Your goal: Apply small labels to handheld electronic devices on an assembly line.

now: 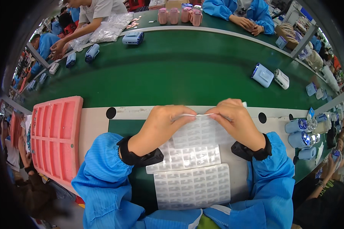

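Head view: both hands raised over the work surface, fingertips almost meeting. Left hand [160,120] pinched narrow, thumb against forefinger; right hand [233,117] likewise. Between them, the upper edge of a label sheet [195,131], printed in small rows. Whether the pale strip at the fingertips is the sheet itself or a separate piece: cannot tell.

Key relation, as judged: the sheet lies below the pinches, on the wearer's side, so any lift or peel works from its far edge. Neither hand clearly nearer; left grips just beside the right. Held sheet's long axis uncertain, its right side being pale and blurred.

Nearer the body, a glossy label sheet [189,158] lies partly under the held one; nearest, a third label sheet [193,187] has its long axis left to right, the two meeting edge to edge or slightly overlapping. Pink tray [77,126] stands off left; green belt [160,80] crosses beyond the hands.
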Demonstrator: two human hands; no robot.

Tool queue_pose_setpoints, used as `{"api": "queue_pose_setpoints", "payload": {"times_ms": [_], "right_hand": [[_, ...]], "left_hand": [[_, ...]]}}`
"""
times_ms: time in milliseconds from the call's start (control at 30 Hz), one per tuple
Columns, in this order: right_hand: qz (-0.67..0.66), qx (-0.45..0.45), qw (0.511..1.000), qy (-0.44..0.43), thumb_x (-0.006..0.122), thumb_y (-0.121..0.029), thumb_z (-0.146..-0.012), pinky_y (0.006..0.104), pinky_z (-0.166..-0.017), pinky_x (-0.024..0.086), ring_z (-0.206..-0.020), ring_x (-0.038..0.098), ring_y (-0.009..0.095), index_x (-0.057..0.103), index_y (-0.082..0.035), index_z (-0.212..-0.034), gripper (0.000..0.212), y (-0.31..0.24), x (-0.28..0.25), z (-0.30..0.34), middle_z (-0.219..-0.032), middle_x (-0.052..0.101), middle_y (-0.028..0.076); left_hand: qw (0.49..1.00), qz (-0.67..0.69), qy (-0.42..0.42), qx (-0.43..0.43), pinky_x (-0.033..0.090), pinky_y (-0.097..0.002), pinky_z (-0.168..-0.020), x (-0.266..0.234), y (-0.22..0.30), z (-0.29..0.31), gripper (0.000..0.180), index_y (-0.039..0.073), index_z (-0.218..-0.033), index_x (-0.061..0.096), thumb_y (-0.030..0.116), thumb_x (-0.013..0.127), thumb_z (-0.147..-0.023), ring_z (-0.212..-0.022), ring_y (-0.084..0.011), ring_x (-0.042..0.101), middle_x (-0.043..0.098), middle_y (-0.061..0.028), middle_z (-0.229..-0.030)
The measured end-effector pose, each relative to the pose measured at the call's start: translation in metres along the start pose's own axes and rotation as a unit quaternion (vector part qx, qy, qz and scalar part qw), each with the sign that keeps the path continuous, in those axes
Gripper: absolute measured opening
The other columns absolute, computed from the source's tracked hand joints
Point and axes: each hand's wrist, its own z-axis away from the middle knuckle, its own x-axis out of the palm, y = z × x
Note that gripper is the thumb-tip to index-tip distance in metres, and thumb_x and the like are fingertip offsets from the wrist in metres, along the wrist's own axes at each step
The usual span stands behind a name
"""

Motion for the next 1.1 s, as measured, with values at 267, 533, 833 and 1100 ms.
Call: {"api": "queue_pose_setpoints", "payload": {"times_ms": [267, 533, 833, 1100], "right_hand": [[-0.026, -0.017, 1.000, 0.004, 0.064, -0.010, -0.075, 0.0289, -0.075, 0.033, -0.077, 0.053, 0.016, 0.063, -0.007, -0.080, 0.005, -0.007, 0.002, 0.002, -0.074, 0.060, 0.001], [0.029, -0.045, 0.999, 0.008, 0.067, -0.012, -0.073, 0.0301, -0.077, 0.031, -0.082, 0.051, 0.015, 0.063, -0.008, -0.079, 0.008, -0.008, -0.003, 0.000, -0.074, 0.060, 0.000], [0.030, -0.037, 0.999, 0.007, 0.066, -0.013, -0.073, 0.0312, -0.077, 0.030, -0.085, 0.049, 0.016, 0.064, -0.008, -0.077, 0.007, -0.014, -0.003, 0.000, -0.076, 0.060, 0.000], [0.022, -0.030, 0.999, -0.006, 0.069, -0.014, -0.070, 0.0313, -0.081, 0.030, -0.087, 0.050, 0.017, 0.065, -0.009, -0.077, 0.010, -0.011, -0.004, 0.001, -0.076, 0.060, -0.001]], "left_hand": [[0.997, 0.057, -0.016, -0.049, 0.047, -0.0238, -0.062, 0.006, 0.003, 0.003, 0.014, 0.001, -0.087, 0.065, 0.011, 0.064, -0.078, -0.070, -0.0152, 0.062, 0.066, -0.0082, -0.078], [1.000, -0.006, 0.020, 0.007, 0.046, -0.0243, -0.057, 0.007, 0.003, 0.007, 0.016, 0.001, -0.087, 0.064, 0.015, 0.061, -0.080, -0.064, -0.0163, 0.060, 0.064, -0.0106, -0.075], [0.999, -0.013, 0.039, 0.021, 0.046, -0.0234, -0.056, 0.009, 0.008, 0.008, 0.015, 0.001, -0.086, 0.064, 0.014, 0.061, -0.081, -0.067, -0.0161, 0.061, 0.064, -0.0102, -0.077], [0.998, 0.043, 0.011, -0.039, 0.047, -0.0220, -0.060, 0.004, 0.011, 0.008, 0.016, 0.000, -0.088, 0.065, 0.014, 0.062, -0.081, -0.071, -0.0124, 0.062, 0.066, -0.0078, -0.079]]}}
